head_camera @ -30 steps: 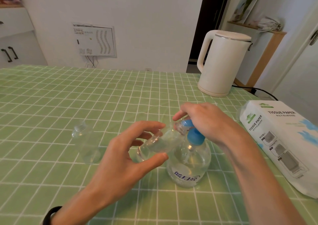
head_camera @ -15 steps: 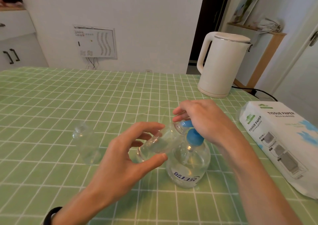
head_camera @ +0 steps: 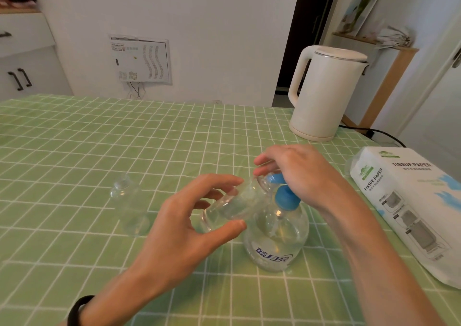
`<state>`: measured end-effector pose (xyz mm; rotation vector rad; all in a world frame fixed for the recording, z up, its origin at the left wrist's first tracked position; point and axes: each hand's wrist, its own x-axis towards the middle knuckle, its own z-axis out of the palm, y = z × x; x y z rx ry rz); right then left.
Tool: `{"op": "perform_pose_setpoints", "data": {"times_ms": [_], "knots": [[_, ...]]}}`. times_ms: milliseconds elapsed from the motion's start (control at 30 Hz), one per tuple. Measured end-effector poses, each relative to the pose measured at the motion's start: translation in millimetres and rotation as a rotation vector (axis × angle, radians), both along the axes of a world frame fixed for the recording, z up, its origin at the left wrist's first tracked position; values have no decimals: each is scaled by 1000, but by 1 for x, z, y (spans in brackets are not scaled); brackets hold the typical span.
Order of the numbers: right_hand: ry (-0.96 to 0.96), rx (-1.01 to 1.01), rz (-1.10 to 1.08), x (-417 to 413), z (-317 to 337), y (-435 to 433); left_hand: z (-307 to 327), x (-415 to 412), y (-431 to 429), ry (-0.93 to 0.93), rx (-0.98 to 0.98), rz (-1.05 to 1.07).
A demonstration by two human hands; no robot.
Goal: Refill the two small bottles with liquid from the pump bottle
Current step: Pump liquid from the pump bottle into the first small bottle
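A clear round pump bottle (head_camera: 275,241) with a blue pump head (head_camera: 287,197) stands on the green checked tablecloth, about half full of clear liquid. My left hand (head_camera: 184,226) grips a small clear bottle (head_camera: 234,204), tilted with its mouth up against the pump's nozzle. My right hand (head_camera: 301,173) rests palm-down on top of the pump head, fingers over the nozzle. A second small clear bottle (head_camera: 129,206) stands upright and uncapped to the left, apart from both hands.
A white electric kettle (head_camera: 324,93) stands at the table's far right, its black cord (head_camera: 374,132) trailing right. A white tissue paper pack (head_camera: 409,208) lies along the right edge. The green tablecloth (head_camera: 99,138) stretches left and back.
My right hand and the pump head have risen slightly from one second ago. The left hand and the tilted small bottle have stayed in place.
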<state>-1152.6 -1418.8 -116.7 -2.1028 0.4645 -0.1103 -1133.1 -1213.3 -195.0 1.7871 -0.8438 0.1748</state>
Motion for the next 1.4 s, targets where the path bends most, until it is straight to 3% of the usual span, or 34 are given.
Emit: {"op": "perform_pose_setpoints", "data": {"times_ms": [200, 467, 767, 1133, 1400], "knots": [[-57, 65, 44, -3, 2, 1, -1, 0, -1, 14, 1, -7], [97, 21, 68, -1, -1, 0, -3, -1, 0, 17, 11, -4], [-77, 89, 46, -2, 2, 1, -2, -2, -1, 19, -4, -4], [47, 86, 55, 0, -3, -1, -3, -1, -1, 6, 7, 2], [-141, 98, 48, -1, -3, -1, -3, -2, -2, 4, -16, -8]]}}
